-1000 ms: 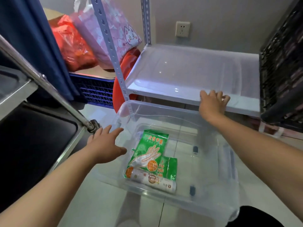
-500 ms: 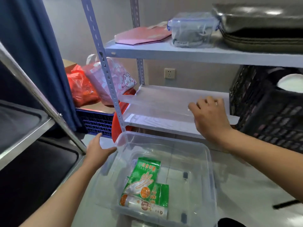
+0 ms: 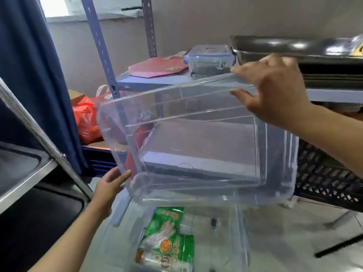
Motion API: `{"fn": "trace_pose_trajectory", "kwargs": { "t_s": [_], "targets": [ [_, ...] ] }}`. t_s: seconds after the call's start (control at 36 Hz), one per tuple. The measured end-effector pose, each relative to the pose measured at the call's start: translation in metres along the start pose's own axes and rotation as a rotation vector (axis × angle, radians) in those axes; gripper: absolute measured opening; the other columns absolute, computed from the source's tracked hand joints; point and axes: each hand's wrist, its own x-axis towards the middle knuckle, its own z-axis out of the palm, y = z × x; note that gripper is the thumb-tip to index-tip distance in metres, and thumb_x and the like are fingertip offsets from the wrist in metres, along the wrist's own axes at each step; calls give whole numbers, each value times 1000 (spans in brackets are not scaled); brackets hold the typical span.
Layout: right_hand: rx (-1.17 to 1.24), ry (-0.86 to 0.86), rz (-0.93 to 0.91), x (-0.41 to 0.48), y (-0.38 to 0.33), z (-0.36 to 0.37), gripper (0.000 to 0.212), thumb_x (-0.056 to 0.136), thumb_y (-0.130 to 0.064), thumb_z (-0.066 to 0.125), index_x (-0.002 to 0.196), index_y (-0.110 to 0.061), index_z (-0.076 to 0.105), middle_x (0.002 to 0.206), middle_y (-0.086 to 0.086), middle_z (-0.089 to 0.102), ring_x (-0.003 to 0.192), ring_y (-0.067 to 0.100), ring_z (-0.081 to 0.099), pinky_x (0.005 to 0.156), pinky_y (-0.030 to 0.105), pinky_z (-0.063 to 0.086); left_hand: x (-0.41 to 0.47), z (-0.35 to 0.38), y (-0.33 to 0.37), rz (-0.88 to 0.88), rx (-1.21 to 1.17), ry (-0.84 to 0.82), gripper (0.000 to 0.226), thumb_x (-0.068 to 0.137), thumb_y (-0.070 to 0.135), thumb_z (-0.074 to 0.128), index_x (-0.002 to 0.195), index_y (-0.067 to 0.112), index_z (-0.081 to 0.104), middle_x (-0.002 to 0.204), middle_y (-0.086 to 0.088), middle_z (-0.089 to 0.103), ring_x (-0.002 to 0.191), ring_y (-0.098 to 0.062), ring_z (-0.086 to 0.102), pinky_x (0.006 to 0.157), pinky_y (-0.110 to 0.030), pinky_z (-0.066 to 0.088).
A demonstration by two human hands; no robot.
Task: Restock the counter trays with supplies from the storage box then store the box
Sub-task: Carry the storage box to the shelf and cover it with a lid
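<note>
The clear storage box (image 3: 119,214) sits on the floor below me with green glove packets (image 3: 167,230) and a white roll (image 3: 163,261) inside. Its clear lid (image 3: 196,146) is up in the air, tilted, in front of the shelf unit. My right hand (image 3: 273,91) grips the lid's upper far edge. My left hand (image 3: 112,185) holds the lid's lower left corner, fingers curled on its rim.
A grey metal shelf (image 3: 149,80) carries a pink pouch (image 3: 157,67), a small clip-lid container (image 3: 210,57) and dark steel trays (image 3: 314,54). A black crate (image 3: 330,179) is on the right, red bags (image 3: 86,118) behind a blue curtain (image 3: 29,75), steel counter (image 3: 29,169) left.
The lid has come off the lower shelf and now hangs tilted above the box. My right hand rose with it; my left hand moved from the box rim to the lid's corner.
</note>
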Motion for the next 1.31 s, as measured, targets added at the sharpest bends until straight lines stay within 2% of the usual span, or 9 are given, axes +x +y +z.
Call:
{"fn": "trace_pose_trajectory", "kwargs": {
  "t_s": [0.25,0.42,0.53,0.61,0.69,0.83,0.92,1.14,1.31],
  "targets": [
    [208,-663,400,-91,-23,130,50,92,-58,49,136,-36,52,138,0,59,126,32,51,100,45,43,-3,-26,-39,-214,253,-7,9,89,8,70,97,8,67,79,-14,58,44,-8,55,35,-11,33],
    [391,-898,548,-143,-47,212,47,88,-48,63,132,-31,58,138,0,59,124,30,55,102,43,44,14,-49,-77,-286,620,-27,44,86,24,75,114,-8,64,86,-11,58,43,-9,54,44,-22,38],
    [438,-906,612,-148,-62,251,43,89,-42,62,130,-31,60,140,1,58,127,31,51,106,42,36,21,-48,-90,-254,794,-10,29,86,28,74,101,2,71,84,-13,66,59,-20,57,49,-25,42],
    [287,-926,622,-161,-74,278,41,93,-45,53,131,-29,57,139,4,55,128,33,45,103,46,30,25,-47,-103,-163,1053,11,32,87,38,68,98,8,74,97,-17,73,93,-34,65,79,-35,46],
    [313,-859,727,-188,-86,289,61,90,-48,59,144,-24,43,153,6,38,139,35,33,111,51,30,28,-45,-112,-93,1148,-10,30,88,31,66,94,2,70,88,-19,70,94,-38,64,75,-37,42],
    [454,-667,906,-261,-100,251,66,89,-28,57,150,-30,31,156,3,33,136,33,38,106,51,38,28,-58,-127,-191,1039,-68,46,87,27,68,131,16,62,110,-12,73,100,-32,67,85,-40,53],
    [611,-591,1101,-300,-106,222,53,92,-17,51,143,-29,41,138,4,54,116,31,56,88,41,48,31,-58,-127,-237,945,-76,48,87,24,71,133,14,62,113,-15,72,96,-33,69,75,-34,50],
    [678,-540,1338,-319,-109,189,44,87,-22,70,130,-19,64,127,3,67,112,21,63,92,31,46,26,-50,-115,-293,689,-58,41,84,2,74,125,5,66,91,-14,67,44,-6,50,35,-14,38],
    [936,-540,1586,-322,-80,181,93,74,-11,83,150,-28,32,128,11,62,110,25,59,89,39,44,22,-55,-105,-441,552,-142,55,74,16,85,126,14,67,114,-10,71,105,-27,66,92,-41,49]
  ]
}}
